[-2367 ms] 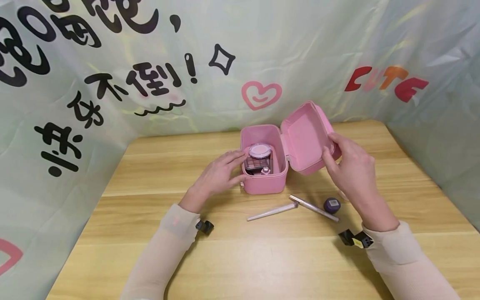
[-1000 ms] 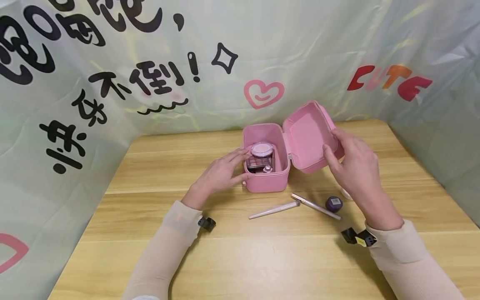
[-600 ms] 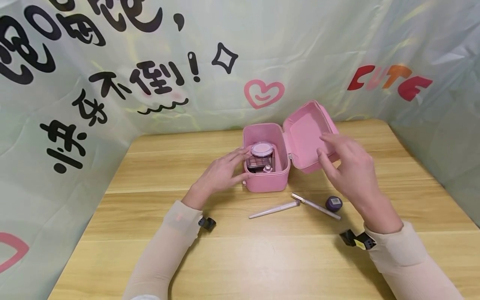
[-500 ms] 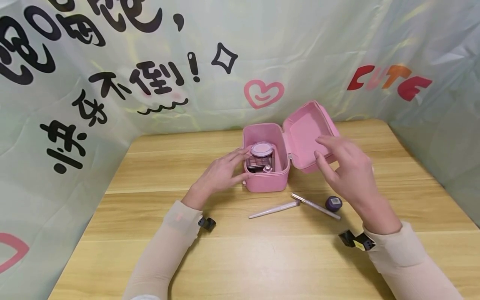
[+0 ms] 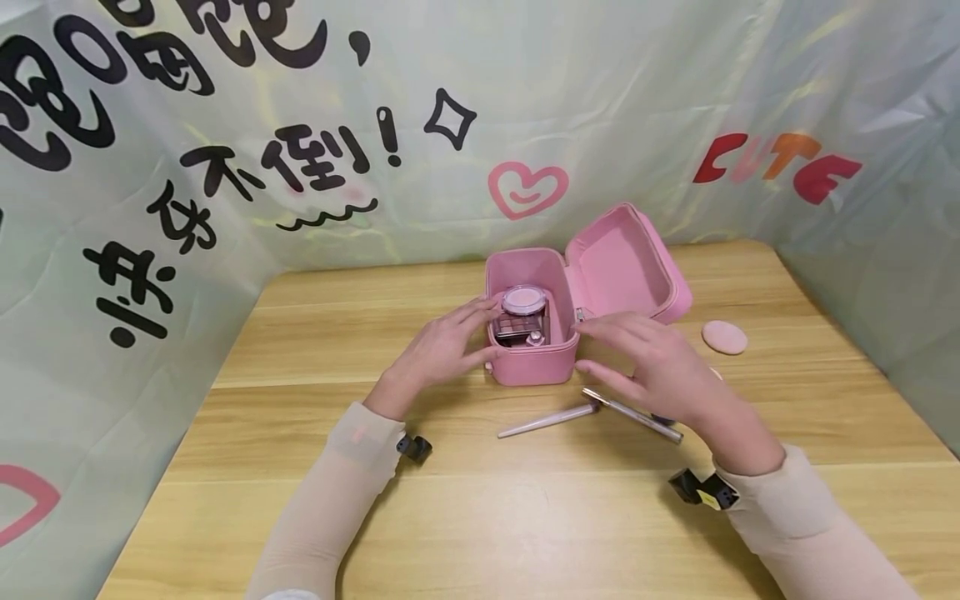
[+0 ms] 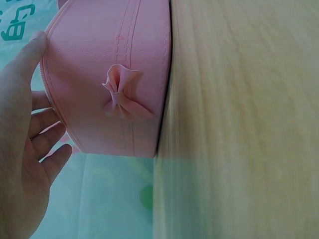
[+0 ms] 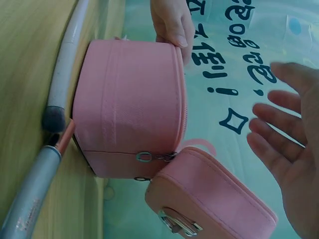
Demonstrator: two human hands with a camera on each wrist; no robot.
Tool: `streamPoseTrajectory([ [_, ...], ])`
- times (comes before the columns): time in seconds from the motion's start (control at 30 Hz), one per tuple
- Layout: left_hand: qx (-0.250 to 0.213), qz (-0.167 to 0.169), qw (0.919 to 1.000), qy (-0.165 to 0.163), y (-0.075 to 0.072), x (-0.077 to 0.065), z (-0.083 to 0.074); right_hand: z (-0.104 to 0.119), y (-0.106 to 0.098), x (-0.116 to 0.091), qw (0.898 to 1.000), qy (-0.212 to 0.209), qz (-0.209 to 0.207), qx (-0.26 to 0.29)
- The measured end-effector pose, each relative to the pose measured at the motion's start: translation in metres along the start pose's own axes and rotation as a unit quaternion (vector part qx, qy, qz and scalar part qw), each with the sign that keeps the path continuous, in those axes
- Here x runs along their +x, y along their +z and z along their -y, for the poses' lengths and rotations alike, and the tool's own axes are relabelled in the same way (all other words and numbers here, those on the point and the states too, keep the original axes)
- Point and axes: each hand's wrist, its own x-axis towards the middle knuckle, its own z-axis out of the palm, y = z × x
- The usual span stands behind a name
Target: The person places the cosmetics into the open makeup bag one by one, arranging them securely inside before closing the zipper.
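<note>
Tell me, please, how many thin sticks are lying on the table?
2. One pale brush lies in front of the pink box; one silver stick lies right of that brush, near the right hand. The hand could hide more.

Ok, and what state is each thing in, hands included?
Pink case: upright, open
Lid: swung open
Round compact: inside case, looks shut
Brush: lying flat, bristles bare
Silver stick: lying flat
Pink disc: lying flat
Dark item: mostly hidden
Left hand: touching case, fingers relaxed
Right hand: relaxed, holding nothing
</note>
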Motion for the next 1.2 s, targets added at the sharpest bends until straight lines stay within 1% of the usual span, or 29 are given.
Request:
streamPoseTrajectory([
  [0.17, -0.003, 0.001, 1.0000, -0.003, 0.000, 0.000, 0.000, 0.000, 0.002, -0.004, 0.996, 0.035, 0.082, 0.018],
  [0.27, -0.004, 0.002, 1.0000, -0.003, 0.000, 0.000, 0.000, 0.000, 0.005, -0.006, 0.992, 0.043, 0.113, 0.028],
  [0.4, 0.000, 0.003, 1.0000, 0.001, 0.000, 0.001, 0.000, 0.000, 0.010, -0.007, 0.988, 0.047, 0.146, 0.035],
  [0.6, 0.004, 0.001, 1.0000, 0.000, -0.001, 0.000, 0.001, 0.001, 0.024, -0.010, 0.978, 0.052, 0.199, 0.030],
  [0.77, 0.008, -0.001, 1.0000, 0.005, -0.001, -0.001, 0.002, 0.000, 0.035, -0.014, 0.971, 0.050, 0.231, 0.027],
  [1.0, 0.027, 0.006, 0.9996, 0.007, -0.001, -0.002, 0.002, 0.000, 0.049, -0.018, 0.954, 0.047, 0.293, 0.048],
  [1.2, 0.022, 0.012, 0.9997, 0.003, -0.002, -0.003, 0.001, 0.001, 0.058, -0.021, 0.944, 0.041, 0.322, 0.053],
])
